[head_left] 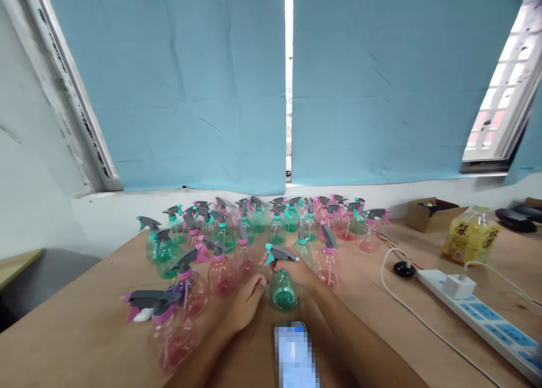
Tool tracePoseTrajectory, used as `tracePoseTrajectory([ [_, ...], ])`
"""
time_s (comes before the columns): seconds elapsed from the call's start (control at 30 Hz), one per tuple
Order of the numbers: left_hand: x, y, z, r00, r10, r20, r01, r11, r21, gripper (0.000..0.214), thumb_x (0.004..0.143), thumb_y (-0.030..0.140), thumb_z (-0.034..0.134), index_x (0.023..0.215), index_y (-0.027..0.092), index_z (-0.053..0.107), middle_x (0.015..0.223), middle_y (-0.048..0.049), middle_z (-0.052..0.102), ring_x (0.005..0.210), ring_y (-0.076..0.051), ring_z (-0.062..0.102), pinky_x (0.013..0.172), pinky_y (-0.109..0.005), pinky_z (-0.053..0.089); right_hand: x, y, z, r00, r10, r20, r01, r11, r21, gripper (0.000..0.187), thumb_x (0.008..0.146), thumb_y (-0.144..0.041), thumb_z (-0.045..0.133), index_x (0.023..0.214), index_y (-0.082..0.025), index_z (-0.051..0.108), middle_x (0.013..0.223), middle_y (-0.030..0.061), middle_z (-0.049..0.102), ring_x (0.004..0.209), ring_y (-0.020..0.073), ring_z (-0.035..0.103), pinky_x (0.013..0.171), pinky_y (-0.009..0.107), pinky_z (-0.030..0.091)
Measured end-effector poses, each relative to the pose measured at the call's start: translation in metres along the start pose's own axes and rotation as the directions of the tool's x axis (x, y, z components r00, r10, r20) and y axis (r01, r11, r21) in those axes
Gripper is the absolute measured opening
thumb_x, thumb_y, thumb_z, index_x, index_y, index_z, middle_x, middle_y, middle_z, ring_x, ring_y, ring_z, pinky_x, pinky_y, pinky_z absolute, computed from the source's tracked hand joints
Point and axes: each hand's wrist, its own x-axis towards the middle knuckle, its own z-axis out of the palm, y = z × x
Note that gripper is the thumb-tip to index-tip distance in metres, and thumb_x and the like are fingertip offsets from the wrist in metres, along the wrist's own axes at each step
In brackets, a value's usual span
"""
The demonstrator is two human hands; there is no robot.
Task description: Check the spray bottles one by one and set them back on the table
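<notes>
My right hand (297,271) is wrapped round the neck of a green spray bottle (284,293) with a grey and turquoise trigger head. The bottle is tilted, its round base turned toward me. Just left of it is my left hand (249,301), apart from the bottle, with fingers stretched forward and holding nothing; part of its fingers is hidden. Nearest to the left hand stands a pink spray bottle (221,275) with a grey and pink head. A larger-looking pink spray bottle (173,340) is at the front left, beside my left forearm.
Several green and pink spray bottles (292,218) crowd the table's back. A phone (295,354) lies in front of me. To the right are a white power strip (478,314) with a cable, a black round device (404,269), a yellow-liquid jug (471,235) and a cardboard box (432,214).
</notes>
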Motion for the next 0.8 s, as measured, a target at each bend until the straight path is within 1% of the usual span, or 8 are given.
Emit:
tracePoseTrajectory([
  [0.1, 0.003, -0.005, 0.001, 0.998, 0.001, 0.067, -0.002, 1.000, 0.005, 0.045, 0.097, 0.054, 0.034, 0.085, 0.020, 0.060, 0.076, -0.0002, 0.062, 0.076, -0.018, 0.057, 0.070, -0.027, 0.043, -0.002, 0.001, 0.002, 0.997, -0.029, -0.067, 0.027, 0.999, -0.020, 0.027, 0.064, -0.016, 0.053, 0.080, -0.020, 0.074, 0.069, 0.0000, 0.067, 0.067, 0.0155, 0.059, 0.065, 0.026, 0.045],
  [0.2, 0.005, -0.008, 0.002, 0.997, 0.012, 0.071, -0.011, 1.000, -0.004, 0.045, 0.098, 0.052, 0.033, 0.079, 0.019, 0.058, 0.072, 0.0012, 0.059, 0.072, -0.017, 0.056, 0.067, -0.025, 0.041, -0.004, 0.000, 0.003, 0.995, -0.064, -0.080, 0.063, 0.998, -0.024, 0.024, 0.065, -0.015, 0.053, 0.076, -0.020, 0.074, 0.065, -0.0014, 0.065, 0.066, 0.0146, 0.058, 0.066, 0.026, 0.044],
  [0.33, 0.007, -0.010, 0.003, 0.993, 0.062, 0.097, -0.061, 0.998, -0.011, 0.038, 0.096, 0.048, 0.042, 0.077, 0.018, 0.057, 0.073, 0.0015, 0.060, 0.073, -0.016, 0.057, 0.069, -0.025, 0.041, -0.005, -0.006, 0.004, 0.996, -0.063, -0.070, 0.060, 0.997, -0.051, 0.033, 0.064, -0.014, 0.052, 0.086, -0.023, 0.075, 0.068, -0.0024, 0.065, 0.064, 0.0140, 0.057, 0.066, 0.026, 0.045],
  [0.4, 0.007, -0.009, 0.003, 0.993, 0.067, 0.099, -0.067, 0.998, -0.004, 0.037, 0.095, 0.048, 0.043, 0.078, 0.018, 0.057, 0.074, 0.0010, 0.060, 0.074, -0.017, 0.056, 0.069, -0.025, 0.041, -0.006, -0.007, 0.004, 0.997, -0.055, -0.058, 0.051, 0.996, -0.067, 0.036, 0.064, -0.015, 0.051, 0.090, -0.023, 0.075, 0.070, -0.0021, 0.067, 0.065, 0.0144, 0.057, 0.066, 0.026, 0.045],
  [0.5, 0.007, -0.009, 0.002, 0.993, 0.061, 0.102, -0.063, 0.998, 0.012, 0.036, 0.095, 0.046, 0.043, 0.078, 0.018, 0.058, 0.075, 0.0002, 0.061, 0.075, -0.017, 0.056, 0.070, -0.025, 0.042, -0.006, -0.004, 0.004, 0.998, -0.043, -0.041, 0.041, 0.997, -0.068, 0.037, 0.064, -0.016, 0.051, 0.090, -0.023, 0.075, 0.069, -0.0014, 0.067, 0.066, 0.0154, 0.058, 0.066, 0.026, 0.045],
  [0.63, 0.006, -0.011, 0.002, 0.992, 0.070, 0.104, -0.073, 0.997, 0.022, 0.032, 0.094, 0.042, 0.044, 0.079, 0.018, 0.059, 0.077, 0.0003, 0.062, 0.076, -0.017, 0.057, 0.069, -0.024, 0.040, -0.006, 0.001, 0.004, 0.997, -0.032, -0.063, 0.029, 0.998, -0.049, 0.035, 0.066, -0.015, 0.052, 0.090, -0.022, 0.075, 0.069, -0.0007, 0.068, 0.069, 0.0160, 0.060, 0.067, 0.027, 0.046],
  [0.8, 0.006, -0.013, 0.004, 0.992, 0.068, 0.104, -0.073, 0.997, 0.041, 0.034, 0.094, 0.044, 0.044, 0.079, 0.018, 0.059, 0.074, 0.0008, 0.061, 0.073, -0.016, 0.056, 0.067, -0.024, 0.039, -0.006, -0.005, 0.002, 0.999, -0.026, -0.036, 0.025, 0.999, -0.029, 0.037, 0.064, -0.017, 0.056, 0.096, -0.023, 0.075, 0.069, -0.0018, 0.068, 0.063, 0.0155, 0.060, 0.065, 0.028, 0.048],
])
